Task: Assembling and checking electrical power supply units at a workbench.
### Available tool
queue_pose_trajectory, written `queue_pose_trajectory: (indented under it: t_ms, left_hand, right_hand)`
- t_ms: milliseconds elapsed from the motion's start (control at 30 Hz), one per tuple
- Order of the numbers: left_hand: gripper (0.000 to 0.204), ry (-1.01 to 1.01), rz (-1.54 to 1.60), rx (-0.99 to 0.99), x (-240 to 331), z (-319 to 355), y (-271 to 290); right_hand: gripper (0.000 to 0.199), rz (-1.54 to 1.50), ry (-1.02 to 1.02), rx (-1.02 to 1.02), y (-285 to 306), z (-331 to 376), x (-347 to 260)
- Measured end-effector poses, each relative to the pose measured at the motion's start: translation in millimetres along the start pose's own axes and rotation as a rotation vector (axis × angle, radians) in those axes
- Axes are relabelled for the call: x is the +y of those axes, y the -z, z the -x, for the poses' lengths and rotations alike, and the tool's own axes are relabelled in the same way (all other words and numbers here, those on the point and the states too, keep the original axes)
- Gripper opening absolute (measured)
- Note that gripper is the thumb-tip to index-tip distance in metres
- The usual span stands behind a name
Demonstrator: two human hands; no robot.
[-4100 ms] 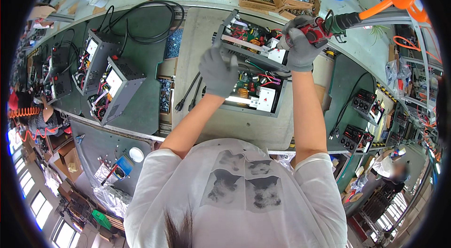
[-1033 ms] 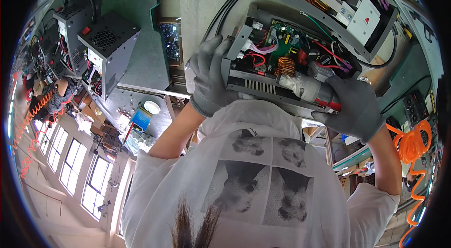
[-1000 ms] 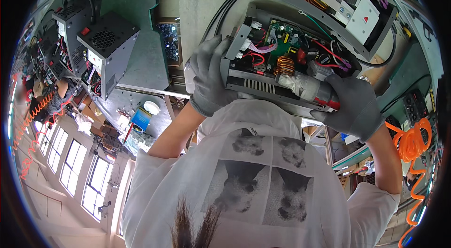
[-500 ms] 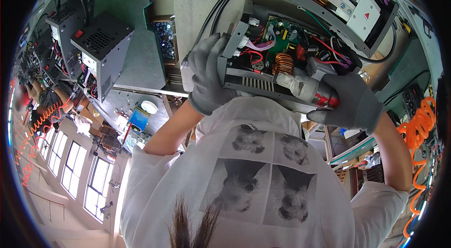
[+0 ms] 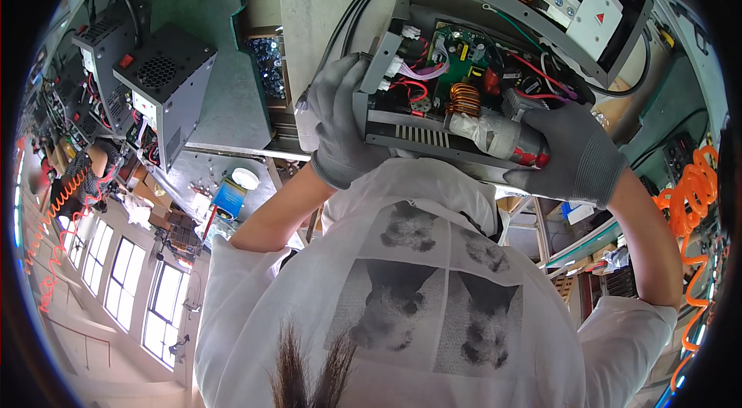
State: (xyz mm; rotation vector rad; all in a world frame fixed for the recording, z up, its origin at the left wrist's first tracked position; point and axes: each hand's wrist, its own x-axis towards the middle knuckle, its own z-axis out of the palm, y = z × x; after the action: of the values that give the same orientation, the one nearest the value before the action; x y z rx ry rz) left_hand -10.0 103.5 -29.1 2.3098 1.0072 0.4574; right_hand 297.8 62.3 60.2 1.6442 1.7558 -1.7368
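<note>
Both my hands wear grey gloves. My left hand [image 5: 340,126] is closed around the left end of an open grey metal housing [image 5: 433,141]. Inside the housing sit a green circuit board [image 5: 462,68], a copper-wound coil [image 5: 464,100] and red and purple wires. My right hand [image 5: 576,153] is wrapped round a tape-covered cylindrical tool [image 5: 488,134] with a red and dark end. The tool lies slantwise over the housing's near side, its pale end close to the coil. Its tip cannot be made out, and my palm hides part of its dark end.
Just behind, a second open housing [image 5: 495,0] with similar parts stands on the bench. Black cables [image 5: 354,18] run beside it. Assembled grey units [image 5: 166,72] stand at left, near bins of small screws [image 5: 268,60]. An orange coiled hose [image 5: 689,199] hangs at right. Another person [image 5: 99,161] is far left.
My right hand and the tool have shifted slightly, with the fingers now further over the housing's right end. The left hand keeps its hold. The whole view has drifted a little.
</note>
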Motion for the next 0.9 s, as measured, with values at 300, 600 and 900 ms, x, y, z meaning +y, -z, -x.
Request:
queue_pose_trajectory:
  t_ms: [300, 600, 900]
  left_hand:
    - [0.095, -0.012, -0.027, 0.003, 10.3, -8.7, 7.0]
    - [0.086, -0.036, -0.143, 0.143, 15.5, 6.4, 13.9]
    - [0.064, -0.226, -0.549, -0.025, 29.8, -3.8, 32.5]
  right_hand:
    - [0.044, -0.011, 0.073, 0.074, -5.1, 1.7, 6.4]
    - [0.04, 0.175, 0.017, 0.055, 37.7, 36.5, 3.4]
    - [0.04, 0.145, -0.062, 0.583, 109.7, 51.6, 35.5]
